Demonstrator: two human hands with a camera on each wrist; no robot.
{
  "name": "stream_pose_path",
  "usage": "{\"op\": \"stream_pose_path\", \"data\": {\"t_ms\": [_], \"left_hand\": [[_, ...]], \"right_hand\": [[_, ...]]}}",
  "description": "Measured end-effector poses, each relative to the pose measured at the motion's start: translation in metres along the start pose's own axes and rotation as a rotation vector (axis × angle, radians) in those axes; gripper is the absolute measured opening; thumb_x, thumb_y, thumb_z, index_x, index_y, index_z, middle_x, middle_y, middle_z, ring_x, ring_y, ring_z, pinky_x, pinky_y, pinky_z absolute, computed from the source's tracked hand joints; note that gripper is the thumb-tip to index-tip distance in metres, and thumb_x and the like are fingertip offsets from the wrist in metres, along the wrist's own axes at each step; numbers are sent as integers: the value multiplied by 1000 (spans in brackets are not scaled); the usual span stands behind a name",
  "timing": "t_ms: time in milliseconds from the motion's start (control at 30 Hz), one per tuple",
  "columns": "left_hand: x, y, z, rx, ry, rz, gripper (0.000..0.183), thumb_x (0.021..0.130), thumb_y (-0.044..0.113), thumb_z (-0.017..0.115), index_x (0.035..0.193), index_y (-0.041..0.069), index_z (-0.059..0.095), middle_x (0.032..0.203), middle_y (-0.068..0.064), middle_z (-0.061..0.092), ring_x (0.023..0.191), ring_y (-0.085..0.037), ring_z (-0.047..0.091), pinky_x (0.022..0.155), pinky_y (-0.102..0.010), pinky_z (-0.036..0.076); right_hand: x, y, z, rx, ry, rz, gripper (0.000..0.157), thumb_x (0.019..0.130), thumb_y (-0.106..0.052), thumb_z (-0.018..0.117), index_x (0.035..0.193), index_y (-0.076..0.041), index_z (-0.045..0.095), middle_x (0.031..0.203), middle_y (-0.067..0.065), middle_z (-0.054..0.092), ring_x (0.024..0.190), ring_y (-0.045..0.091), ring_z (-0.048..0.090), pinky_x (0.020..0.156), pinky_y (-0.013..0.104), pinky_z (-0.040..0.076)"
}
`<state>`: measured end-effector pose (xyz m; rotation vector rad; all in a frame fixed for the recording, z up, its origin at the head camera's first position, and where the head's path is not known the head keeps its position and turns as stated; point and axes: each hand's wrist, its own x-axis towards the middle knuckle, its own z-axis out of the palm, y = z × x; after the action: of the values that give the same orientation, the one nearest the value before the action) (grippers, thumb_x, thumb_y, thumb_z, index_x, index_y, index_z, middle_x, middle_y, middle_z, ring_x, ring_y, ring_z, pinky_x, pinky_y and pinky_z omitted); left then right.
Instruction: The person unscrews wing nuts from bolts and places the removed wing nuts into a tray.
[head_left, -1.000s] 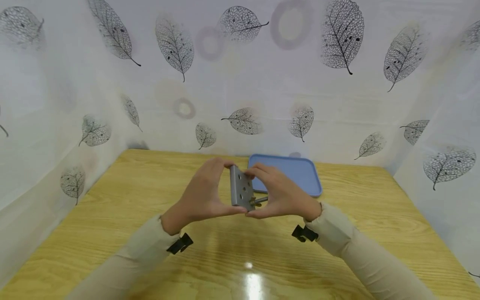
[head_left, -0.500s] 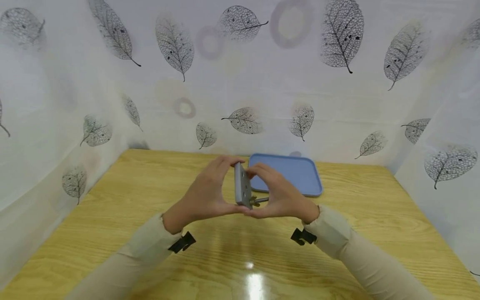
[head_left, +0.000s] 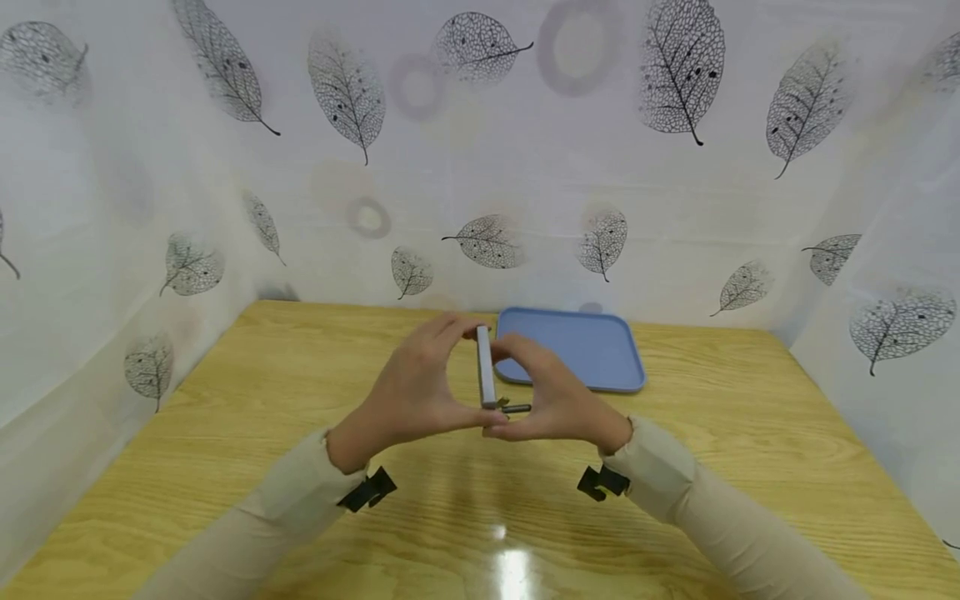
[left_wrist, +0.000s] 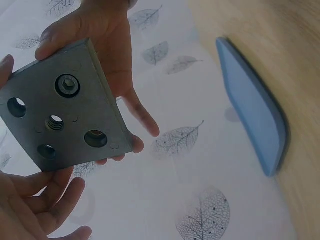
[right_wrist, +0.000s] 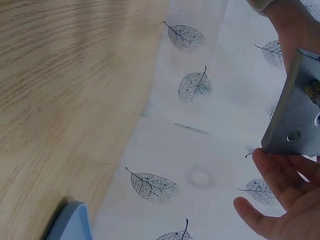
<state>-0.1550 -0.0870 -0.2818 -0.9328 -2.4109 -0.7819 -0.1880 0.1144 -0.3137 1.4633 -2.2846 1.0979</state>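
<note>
At left, a beige sleeve (head_left: 255,517) with a black clip (head_left: 367,490) at its cuff runs out of the lower edge. The left hand (head_left: 416,392) holds a square grey metal plate (head_left: 486,367) across its height, thumb below and fingers above, in a wide curve. The plate is up in the air, well above a pale wooden table (head_left: 165,467); seen edge-on from the head, its faces are hidden. The left wrist view shows a socket-head bolt (left_wrist: 67,86) in one opening and four bare holes. To the plate's right juts a short grey rod (head_left: 517,408) beside a brass-coloured fitting (right_wrist: 314,92), cut off in the right wrist view and mostly concealed from the head. The right hand (head_left: 562,396) also grips the plate in a wide curve; some fingertips are hidden. Behind it lies a blue rectangular tray (head_left: 585,346), its near left part covered by the hand.
</note>
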Motion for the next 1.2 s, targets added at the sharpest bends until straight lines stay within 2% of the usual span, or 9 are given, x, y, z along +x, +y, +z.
{"op": "stream_pose_path", "data": {"t_ms": [133, 367, 500, 667, 967, 1200], "left_hand": [[1, 0, -1, 80, 5, 24, 85, 55, 56, 83, 117, 4, 58, 113, -5, 61, 105, -21, 57, 90, -38, 47], [6, 1, -6, 469, -43, 178, 93, 54, 81, 65, 107, 5, 61, 103, -7, 63, 99, -25, 57, 95, -39, 41], [8, 3, -8, 581, -57, 227, 95, 52, 86, 60, 101, 5, 61, 101, -7, 61, 97, -26, 55, 98, -43, 39], [8, 2, -7, 624, -48, 254, 92, 51, 89, 56, 93, 8, 60, 98, -7, 60, 95, -26, 56, 98, -42, 39], [3, -1, 0, 577, -16, 208, 94, 46, 92, 55, 95, 12, 62, 97, -6, 56, 96, -26, 53, 87, -41, 44], [0, -2, 3, 532, 3, 187, 94, 47, 90, 57, 102, 13, 62, 96, -4, 56, 89, -25, 53, 85, -42, 44]], "right_hand": [[-2, 1, 1, 5, -6, 12, 69, 69, -33, 81, 125, -8, 50, 116, 4, 59, 109, 17, 56, 97, 37, 45], [-6, 2, 3, -34, -15, 26, 68, 70, -38, 80, 122, -7, 51, 113, 4, 59, 105, 16, 56, 95, 34, 46], [-8, 3, 4, -58, -26, 35, 70, 69, -40, 81, 122, -6, 50, 112, 4, 58, 103, 18, 57, 94, 33, 46], [-7, 4, 6, -82, -45, 66, 71, 69, -41, 80, 123, -7, 50, 113, 1, 57, 104, 15, 56, 94, 33, 47], [-15, 5, 10, -120, -70, 91, 68, 70, -43, 78, 121, -7, 49, 112, 0, 56, 105, 15, 55, 95, 34, 46], [-21, -1, 7, -249, -78, 115, 78, 71, -51, 75, 128, -7, 46, 118, 5, 58, 107, 21, 58, 94, 40, 46]]}}
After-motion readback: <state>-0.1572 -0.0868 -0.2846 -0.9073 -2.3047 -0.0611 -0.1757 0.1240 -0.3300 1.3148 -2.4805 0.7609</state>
